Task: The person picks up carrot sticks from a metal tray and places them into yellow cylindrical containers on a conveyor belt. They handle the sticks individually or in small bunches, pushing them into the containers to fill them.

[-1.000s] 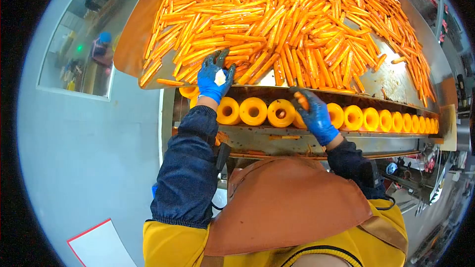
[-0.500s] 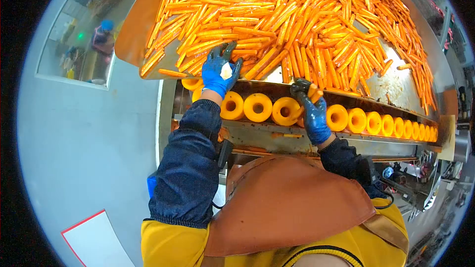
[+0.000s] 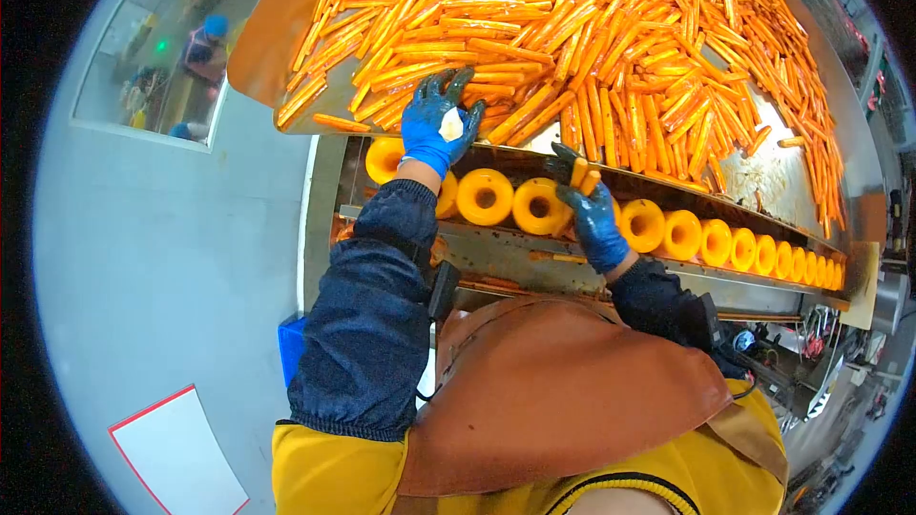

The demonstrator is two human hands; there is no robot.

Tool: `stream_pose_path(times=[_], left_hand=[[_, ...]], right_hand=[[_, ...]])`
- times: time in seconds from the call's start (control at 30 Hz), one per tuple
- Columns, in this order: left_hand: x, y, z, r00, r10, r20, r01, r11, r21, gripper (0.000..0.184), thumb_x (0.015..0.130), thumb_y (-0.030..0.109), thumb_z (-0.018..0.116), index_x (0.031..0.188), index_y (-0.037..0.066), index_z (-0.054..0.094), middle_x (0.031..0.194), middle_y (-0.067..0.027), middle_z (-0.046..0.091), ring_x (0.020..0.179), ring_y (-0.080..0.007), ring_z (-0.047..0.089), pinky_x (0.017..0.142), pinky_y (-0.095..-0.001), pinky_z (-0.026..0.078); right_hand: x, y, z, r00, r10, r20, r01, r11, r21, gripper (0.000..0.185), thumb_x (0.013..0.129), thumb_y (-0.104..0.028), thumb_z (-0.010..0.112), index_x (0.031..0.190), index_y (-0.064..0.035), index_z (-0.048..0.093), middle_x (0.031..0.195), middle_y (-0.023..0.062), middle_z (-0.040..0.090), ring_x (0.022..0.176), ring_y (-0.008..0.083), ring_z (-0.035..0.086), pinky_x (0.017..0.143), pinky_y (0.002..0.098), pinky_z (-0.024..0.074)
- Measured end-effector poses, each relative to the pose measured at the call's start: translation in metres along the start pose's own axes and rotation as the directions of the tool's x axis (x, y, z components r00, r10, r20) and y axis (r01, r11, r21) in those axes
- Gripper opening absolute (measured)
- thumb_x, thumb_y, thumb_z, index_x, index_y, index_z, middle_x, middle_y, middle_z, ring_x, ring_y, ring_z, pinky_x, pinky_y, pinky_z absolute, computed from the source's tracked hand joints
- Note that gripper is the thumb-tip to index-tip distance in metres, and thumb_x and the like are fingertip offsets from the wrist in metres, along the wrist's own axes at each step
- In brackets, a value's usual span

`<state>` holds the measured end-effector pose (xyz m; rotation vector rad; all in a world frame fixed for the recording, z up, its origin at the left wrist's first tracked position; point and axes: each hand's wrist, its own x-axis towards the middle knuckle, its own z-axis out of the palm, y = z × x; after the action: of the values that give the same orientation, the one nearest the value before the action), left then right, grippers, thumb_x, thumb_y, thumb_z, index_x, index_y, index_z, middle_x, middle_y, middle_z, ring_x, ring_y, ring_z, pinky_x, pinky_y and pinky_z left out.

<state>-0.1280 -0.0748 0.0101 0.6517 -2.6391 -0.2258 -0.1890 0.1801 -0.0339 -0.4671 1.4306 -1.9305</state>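
Observation:
A thick layer of glossy orange sticks (image 3: 534, 24) covers the metal tray (image 3: 763, 167) before me. My left hand (image 3: 439, 124), in a blue glove with dark-stained fingers and a pale patch on its back, rests on sticks at the tray's near edge. Its fingers are spread; what lies under the palm is hidden. Just below that edge, my right hand (image 3: 593, 215), gloved the same way, is closed around a few orange sticks (image 3: 584, 175) whose ends poke out between thumb and fingers. Beneath both hands runs a row of yellow funnel-shaped cups (image 3: 484, 196).
Left of the tray stands a grey wall (image 3: 172, 267) with a window (image 3: 157, 48), where people show behind glass. A brown flap (image 3: 262, 57) edges the tray's left side. Below the cups is a metal ledge (image 3: 534, 262) with stray bits; machinery (image 3: 801, 353) stands at right.
The view has shifted a little, so the tray and cups sit slightly to the right. My right hand has moved left along the cups, still holding sticks. My left hand stays at the tray edge.

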Motion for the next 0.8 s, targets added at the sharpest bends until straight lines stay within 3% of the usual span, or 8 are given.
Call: stream_pose_path(times=[0.13,0.2,0.27,0.3,0.4,0.6,0.7,0.8], left_hand=[[0.001,-0.001,0.001,1.0,0.016,-0.009,-0.016,1.0,0.003,0.051,0.083,0.038,0.063,0.13,0.021,0.051,0.125,-0.0138,0.055,0.115,-0.0335,0.051,0.096,-0.0435,0.044],[0.0,-0.001,0.001,1.0,0.02,-0.008,-0.02,1.0,-0.002,0.051,0.083,0.038,0.063,0.129,0.021,0.051,0.125,-0.0139,0.055,0.115,-0.0336,0.051,0.096,-0.0435,0.044],[0.001,-0.002,0.004,0.999,0.031,-0.032,-0.031,1.0,-0.001,0.051,0.082,0.037,0.063,0.129,0.021,0.052,0.124,-0.014,0.056,0.115,-0.0337,0.051,0.096,-0.0435,0.044],[0.0,-0.002,0.004,0.999,0.032,-0.043,-0.033,0.999,0.0,0.051,0.082,0.037,0.063,0.129,0.021,0.052,0.124,-0.014,0.056,0.115,-0.0337,0.051,0.096,-0.0435,0.044],[0.001,-0.001,0.002,1.0,0.021,-0.005,-0.021,1.0,-0.009,0.051,0.082,0.037,0.064,0.128,0.02,0.052,0.124,-0.0139,0.056,0.116,-0.0339,0.051,0.096,-0.0436,0.044],[0.001,-0.003,0.004,0.998,0.046,-0.042,-0.046,0.999,-0.02,0.052,0.081,0.036,0.065,0.129,0.021,0.052,0.125,-0.0134,0.056,0.116,-0.0339,0.051,0.097,-0.0434,0.043],[0.001,-0.001,0.003,1.0,0.023,-0.021,-0.023,1.0,-0.001,0.051,0.082,0.036,0.065,0.129,0.022,0.052,0.125,-0.0137,0.056,0.116,-0.034,0.051,0.097,-0.0434,0.043],[0.0,0.0,0.002,1.0,0.011,-0.011,-0.011,1.0,-0.003,0.052,0.082,0.037,0.065,0.13,0.023,0.051,0.125,-0.0139,0.056,0.117,-0.034,0.05,0.098,-0.0435,0.043]], right_hand=[[-0.004,-0.033,0.001,0.998,-0.037,0.046,0.036,0.999,0.035,0.038,0.09,-0.005,0.056,0.128,0.0004,0.052,0.123,0.0083,0.058,0.112,0.0155,0.052,0.097,0.0294,0.0392],[-0.006,-0.039,-0.006,0.99,-0.079,0.115,0.117,0.921,-0.371,0.035,0.09,-0.008,0.057,0.125,-0.0004,0.055,0.122,0.0085,0.059,0.11,0.0169,0.053,0.095,0.029,0.0411],[-0.003,-0.037,-0.023,0.965,-0.135,0.225,0.259,0.634,-0.729,0.034,0.091,-0.01,0.058,0.124,-0.0015,0.056,0.12,0.0091,0.059,0.109,0.0169,0.053,0.094,0.0286,0.0417],[-0.008,-0.04,-0.019,0.984,-0.116,0.134,0.173,0.802,-0.572,0.037,0.09,-0.011,0.06,0.126,-0.0033,0.055,0.119,0.0093,0.06,0.108,0.0166,0.054,0.093,0.0291,0.0428],[-0.013,-0.064,-0.014,0.982,-0.062,0.177,0.141,0.868,-0.475,0.038,0.091,-0.012,0.059,0.128,-0.004,0.053,0.118,0.0089,0.06,0.106,0.0166,0.055,0.093,0.0298,0.043],[-0.015,-0.055,-0.031,0.965,-0.131,0.227,0.233,0.826,-0.514,0.034,0.092,-0.011,0.059,0.125,-0.0038,0.055,0.116,0.007,0.062,0.104,0.0165,0.057,0.092,0.0296,0.0442],[-0.018,-0.053,-0.033,0.994,-0.049,0.101,0.096,0.837,-0.538,0.029,0.089,-0.013,0.063,0.116,-0.0037,0.061,0.107,0.0093,0.066,0.094,0.0182,0.061,0.083,0.0315,0.0487],[-0.013,-0.02,-0.064,0.994,-0.113,0.002,0.082,0.703,-0.706,0.024,0.083,-0.015,0.069,0.104,-0.0033,0.064,0.096,0.0116,0.067,0.081,0.0199,0.064,0.072,0.0335,0.0508]])
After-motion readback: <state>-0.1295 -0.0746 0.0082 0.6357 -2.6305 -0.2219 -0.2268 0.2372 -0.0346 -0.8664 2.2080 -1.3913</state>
